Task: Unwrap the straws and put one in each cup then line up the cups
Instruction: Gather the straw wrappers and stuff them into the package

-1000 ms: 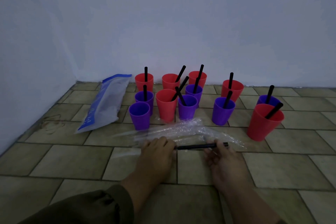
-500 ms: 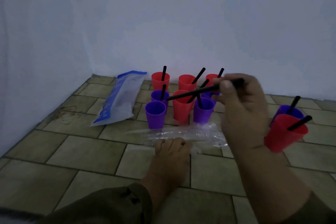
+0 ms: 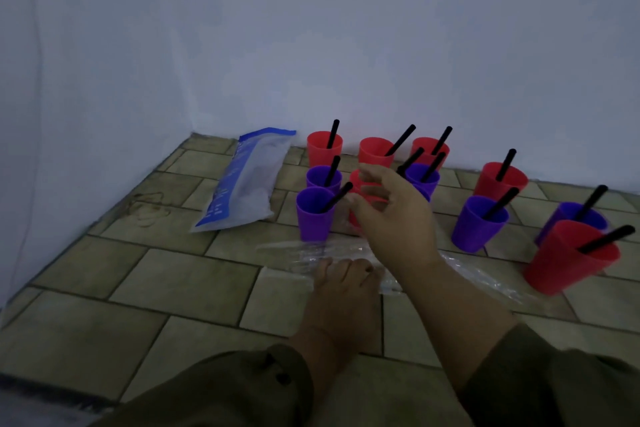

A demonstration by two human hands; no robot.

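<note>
A dim tiled floor (image 3: pixel 180 274) in a room corner, seen from above. Red and purple cups cluster from 12 to 3 o'clock, scattered, not in a row. Each cup in view holds a black straw leaning on its rim.

The right hand (image 3: pixel 391 215) hovers at centre, fingers spread wide, holding nothing. At its 10 o'clock stands a purple cup (image 3: pixel 313 218). This cup's straw (image 3: pixel 336 198) ends just beside the thumb; whether they touch is unclear. A red cup (image 3: pixel 358 184) is partly hidden behind the fingers.

The left hand (image 3: pixel 346 284), at 6 o'clock, rests fingers-down on clear wrappers (image 3: pixel 298 250).

A zip bag (image 3: pixel 242 184) lies at 10 o'clock.

The cups look like thin, light plastic that tips easily. They are probably best held around the wall, low down, and slid into line. The straws seem stiff but loose, so a jolt could swing them.
</note>
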